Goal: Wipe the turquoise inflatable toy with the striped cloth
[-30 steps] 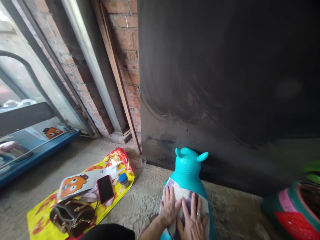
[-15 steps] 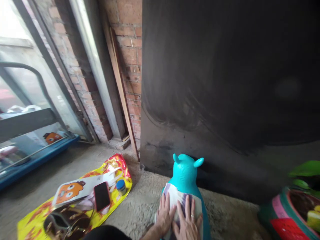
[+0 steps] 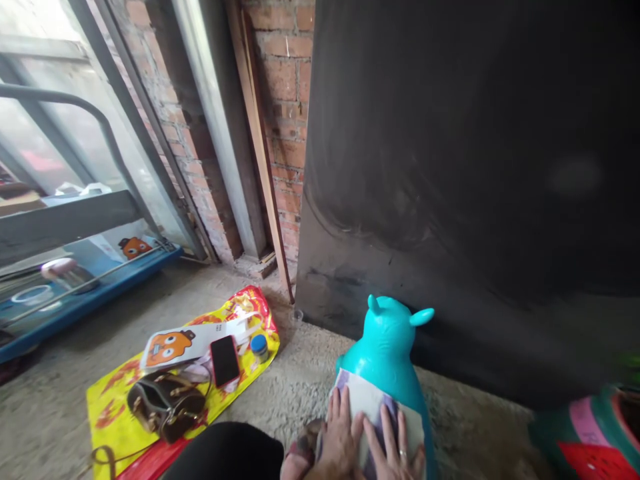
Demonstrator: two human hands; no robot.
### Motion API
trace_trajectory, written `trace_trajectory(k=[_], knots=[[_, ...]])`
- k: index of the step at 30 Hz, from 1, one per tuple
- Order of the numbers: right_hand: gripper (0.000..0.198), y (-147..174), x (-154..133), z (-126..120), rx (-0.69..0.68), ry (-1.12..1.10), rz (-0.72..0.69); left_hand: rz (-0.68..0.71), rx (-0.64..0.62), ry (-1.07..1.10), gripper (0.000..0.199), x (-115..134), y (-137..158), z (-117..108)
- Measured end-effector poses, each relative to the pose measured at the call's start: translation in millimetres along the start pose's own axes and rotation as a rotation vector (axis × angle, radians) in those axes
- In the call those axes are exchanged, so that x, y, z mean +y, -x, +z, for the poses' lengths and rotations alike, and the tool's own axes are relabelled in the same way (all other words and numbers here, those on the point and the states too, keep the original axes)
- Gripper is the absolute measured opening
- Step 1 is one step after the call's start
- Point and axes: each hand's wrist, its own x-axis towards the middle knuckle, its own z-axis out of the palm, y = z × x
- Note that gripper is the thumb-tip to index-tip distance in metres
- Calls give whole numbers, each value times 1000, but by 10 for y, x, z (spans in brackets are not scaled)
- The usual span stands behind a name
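A turquoise inflatable animal toy (image 3: 389, 337) with two small ears stands on the concrete floor, facing a dark metal panel. A white and purple cloth (image 3: 373, 408) lies over its back. My left hand (image 3: 341, 433) rests flat on the left side of the cloth, fingers together and pointing forward. Beside it, my right hand (image 3: 395, 448), with a ring on one finger, presses flat on the cloth, fingers slightly spread. Neither hand grips anything.
A yellow and red mat (image 3: 150, 393) on the floor at left carries a brown handbag (image 3: 165, 405), a phone (image 3: 225, 360), an orange-printed package (image 3: 175, 345) and a small blue-lidded jar (image 3: 259, 347). A blue platform (image 3: 85, 297) sits far left. A colourful tub (image 3: 590, 433) is at the right.
The view has shifted a little, so the mat and toy sit further right in the picture. Both hands stay flat on the cloth on the toy's back.
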Motion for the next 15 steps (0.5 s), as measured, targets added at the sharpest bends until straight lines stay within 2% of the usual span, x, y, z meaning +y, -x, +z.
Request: trace_trajectory(k=[3, 9, 12, 15], knots=[[65, -248, 15, -45, -46, -31, -39, 9, 38, 52, 69, 28, -270, -6], [71, -649, 19, -91, -65, -52, -50, 60, 70, 101, 66, 66, -665, -55], [69, -685, 36, -183, -72, -43, -59, 74, 77, 122, 67, 68, -656, -65], [70, -554, 52, -252, -113, -37, -80, 69, 74, 130, 69, 18, -454, -46]])
